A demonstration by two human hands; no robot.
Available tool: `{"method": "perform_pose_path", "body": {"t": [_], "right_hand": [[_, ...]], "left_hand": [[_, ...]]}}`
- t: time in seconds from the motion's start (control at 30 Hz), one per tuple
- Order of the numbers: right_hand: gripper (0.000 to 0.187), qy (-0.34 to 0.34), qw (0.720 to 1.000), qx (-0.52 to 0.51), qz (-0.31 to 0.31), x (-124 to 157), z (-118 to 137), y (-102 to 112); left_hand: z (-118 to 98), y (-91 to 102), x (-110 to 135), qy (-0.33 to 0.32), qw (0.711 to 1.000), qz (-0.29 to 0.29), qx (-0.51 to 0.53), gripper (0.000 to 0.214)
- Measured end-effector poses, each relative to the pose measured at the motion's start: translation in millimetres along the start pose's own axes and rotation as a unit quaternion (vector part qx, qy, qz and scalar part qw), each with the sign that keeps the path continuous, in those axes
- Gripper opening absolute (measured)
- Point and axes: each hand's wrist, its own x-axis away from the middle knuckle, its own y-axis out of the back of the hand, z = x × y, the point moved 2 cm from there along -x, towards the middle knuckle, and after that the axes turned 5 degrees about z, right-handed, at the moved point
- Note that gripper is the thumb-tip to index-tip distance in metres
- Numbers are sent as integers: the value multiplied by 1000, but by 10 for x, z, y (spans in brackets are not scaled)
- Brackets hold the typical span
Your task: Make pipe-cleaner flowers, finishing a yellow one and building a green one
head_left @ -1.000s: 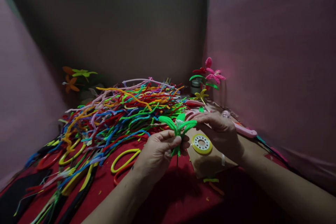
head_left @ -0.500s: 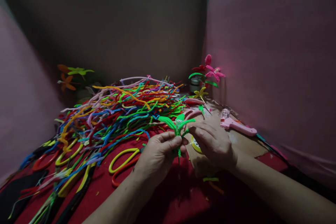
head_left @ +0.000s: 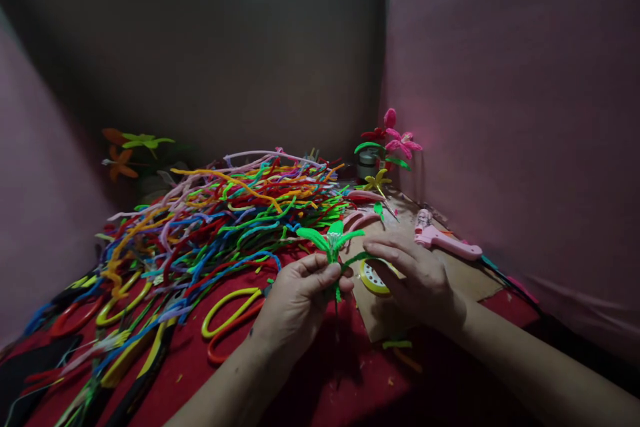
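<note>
My left hand (head_left: 300,297) is closed round the stem of a green pipe-cleaner flower (head_left: 331,240), holding it upright with its petals spread above my fingers. My right hand (head_left: 413,273) grips a yellow roll of tape (head_left: 373,277) just right of the flower. A green strip runs from the roll to the flower's stem. Both hands hover over a brown cardboard sheet (head_left: 465,277) on a red cloth (head_left: 345,380).
A big heap of coloured pipe cleaners (head_left: 220,213) fills the left and middle. Yellow and orange scissors (head_left: 227,313) lie by my left hand. A pink glue gun (head_left: 445,240) lies at right. Finished flowers (head_left: 395,140) stand at the back right, others (head_left: 127,150) at back left.
My right hand has come down from above the flower onto the tape roll and lifted it on edge. The pink glue gun is now uncovered. The flower has stayed put.
</note>
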Motion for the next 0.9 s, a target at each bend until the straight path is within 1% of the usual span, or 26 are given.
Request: {"method": "perform_pose_path", "body": {"t": [0.07,0.13,0.2,0.23,0.27,0.3,0.37,0.4,0.43,0.5,0.6,0.67,0.73,0.8,0.83,0.87,0.9], "right_hand": [[30,-24,1000,1,9,44,-3,82],[27,-50,998,11,28,124,-85,197],[24,-90,993,57,46,233,-269,333],[24,-126,986,100,53,297,-396,402],[24,-158,974,155,42,364,-529,474],[27,-193,955,210,77,432,-667,521],[34,-255,905,298,167,565,-909,576],[35,-270,886,312,210,622,-998,581],[35,-282,873,319,239,668,-1063,576],[35,-299,859,323,263,726,-1135,547],[35,-304,858,326,255,749,-1168,490],[34,-291,869,315,248,737,-1168,472],[34,-274,887,295,227,697,-1125,497],[34,-267,911,261,177,624,-1009,578],[33,-274,923,230,142,582,-921,640],[32,-294,933,179,104,544,-821,712],[29,-330,936,108,64,520,-715,790]], "left_hand": [[-15,2,6,-8,1000,-6,-13,16],[-27,8,10,-16,999,-6,-29,16],[-35,17,14,-24,999,-4,-47,14],[-37,19,15,-27,998,-3,-57,14],[-40,20,17,-29,997,-2,-65,13],[-43,18,19,-31,997,-1,-72,13],[-50,6,24,-32,996,1,-82,13],[-54,-1,26,-31,996,0,-85,12],[-59,-8,28,-31,996,-3,-88,13],[-72,-17,30,-34,995,-8,-92,13],[-89,-16,31,-45,994,-8,-101,13],[-97,-10,35,-52,992,-6,-111,13],[-105,-7,43,-58,990,-5,-129,13],[-117,-12,54,-62,986,-8,-154,13],[-126,-18,60,-65,984,-10,-166,14],[-136,-25,65,-66,982,-14,-176,15],[-148,-34,70,-68,981,-18,-183,16]]}}
